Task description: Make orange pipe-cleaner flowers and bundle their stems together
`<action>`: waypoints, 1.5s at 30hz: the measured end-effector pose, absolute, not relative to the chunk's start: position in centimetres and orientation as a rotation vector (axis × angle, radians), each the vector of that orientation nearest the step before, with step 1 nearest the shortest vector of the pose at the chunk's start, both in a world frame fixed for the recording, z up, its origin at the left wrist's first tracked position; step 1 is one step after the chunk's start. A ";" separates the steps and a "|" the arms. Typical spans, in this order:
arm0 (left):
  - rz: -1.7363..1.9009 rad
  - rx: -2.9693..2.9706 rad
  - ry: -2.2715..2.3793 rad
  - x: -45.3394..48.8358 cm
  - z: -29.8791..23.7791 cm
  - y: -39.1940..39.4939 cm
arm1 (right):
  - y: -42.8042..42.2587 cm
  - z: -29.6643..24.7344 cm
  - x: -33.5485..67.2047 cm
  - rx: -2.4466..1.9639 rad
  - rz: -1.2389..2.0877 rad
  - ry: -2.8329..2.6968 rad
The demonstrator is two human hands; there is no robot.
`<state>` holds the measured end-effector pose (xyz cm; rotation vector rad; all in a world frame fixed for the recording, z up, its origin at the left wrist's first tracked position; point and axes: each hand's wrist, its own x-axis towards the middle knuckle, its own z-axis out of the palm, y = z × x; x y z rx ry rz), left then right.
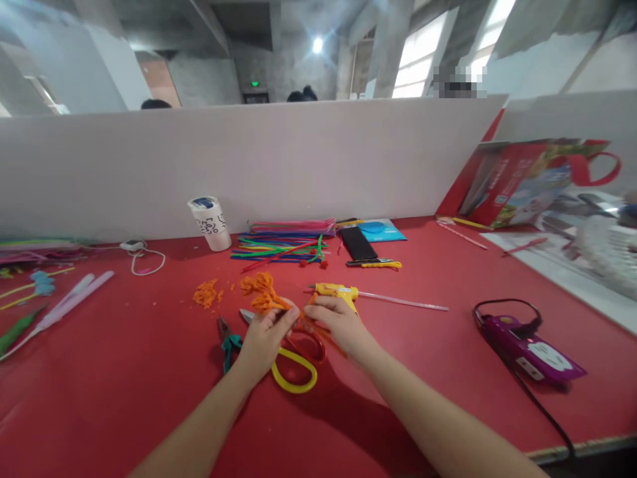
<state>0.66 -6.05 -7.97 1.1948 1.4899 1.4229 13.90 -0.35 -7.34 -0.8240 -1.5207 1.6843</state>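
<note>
Between thumb and fingers, my left hand [269,338] pinches an orange fuzzy pipe-cleaner piece [259,287] with curled, looped ends pointing away from me. Close beside it, my right hand [341,325] has its fingers closed on an orange pipe cleaner [334,342], whose tail sticks out below the palm. Whether the two orange parts are joined is hidden by the fingers. Under the hands lie scissors [297,389] with yellow and red handles. Green-handled pliers [230,342] rest left of my left hand. A yellow glue gun [338,291] with a long clear stick lies just beyond my right hand.
Orange fluff clippings [205,295] lie to the left. Behind are a white cup [211,226], coloured pipe cleaners [283,247] and a phone [358,243]. A purple power strip [530,352] with a cord sits right. A white partition [239,166] closes the back.
</note>
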 end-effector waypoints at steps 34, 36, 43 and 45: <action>1.468 1.132 1.404 2.0 -5.6 -5.4 | 0.2 -7.2 15.7 -0.348 -0.206 -2.196; 1.476 1.173 1.438 1.9 -5.4 -5.0 | 0.6 -6.9 15.5 -0.399 -0.040 -2.152; 1.428 1.305 1.576 1.8 -5.6 -4.4 | 1.2 -6.1 14.9 -0.736 1.501 -1.622; 1.392 1.370 1.617 1.7 -6.0 -4.6 | 1.3 -6.4 15.0 -0.725 1.708 -1.499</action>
